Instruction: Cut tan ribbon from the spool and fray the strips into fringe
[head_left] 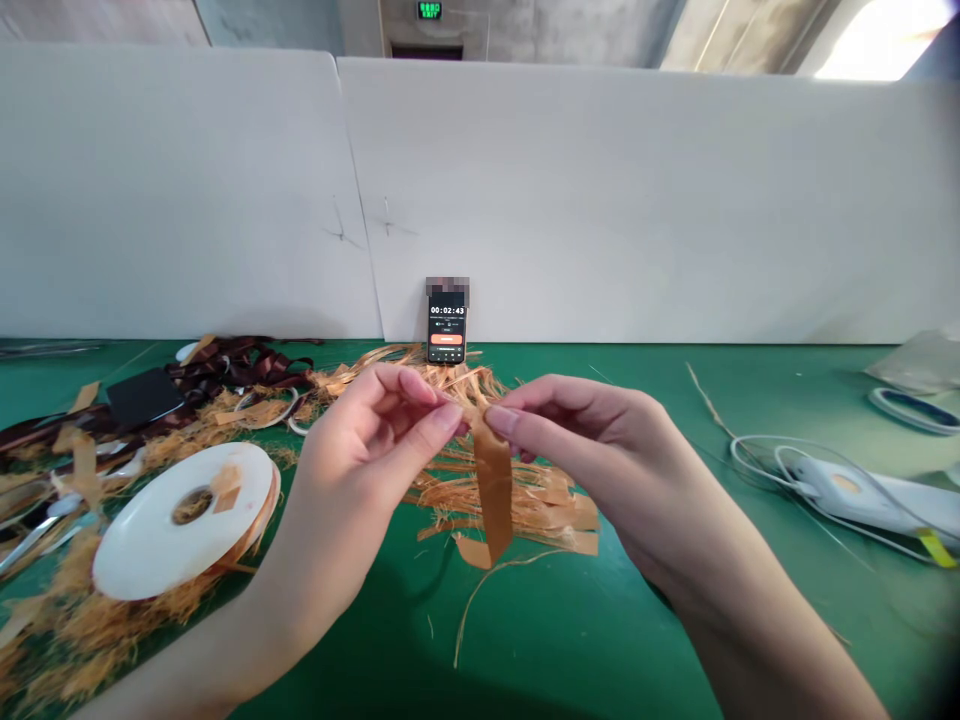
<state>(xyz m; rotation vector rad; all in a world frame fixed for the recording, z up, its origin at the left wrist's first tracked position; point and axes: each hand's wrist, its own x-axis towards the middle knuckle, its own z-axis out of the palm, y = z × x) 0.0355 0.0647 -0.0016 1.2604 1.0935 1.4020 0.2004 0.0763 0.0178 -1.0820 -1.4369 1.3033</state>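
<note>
Pinching a strip of orange ribbon (493,490) near its top end, my left hand (360,470) and right hand (592,440) have their grips closed on it, fingertips almost meeting, the strip hanging above frayed ribbon threads (555,505) on the green table (540,620)

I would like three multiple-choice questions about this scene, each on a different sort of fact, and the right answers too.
1. Where is the phone?
A) against the white partition
B) on the ribbon spool
C) in a hand

2. What colour is the ribbon strip below the fingers?
A) blue
B) orange
C) black

3. How are the left hand and right hand?
A) gloved
B) clenched into fists
C) bare

1: A, it stands upright at the partition's foot.
2: B, the hanging strip is plainly orange.
3: C, skin shows, with no gloves.
</note>
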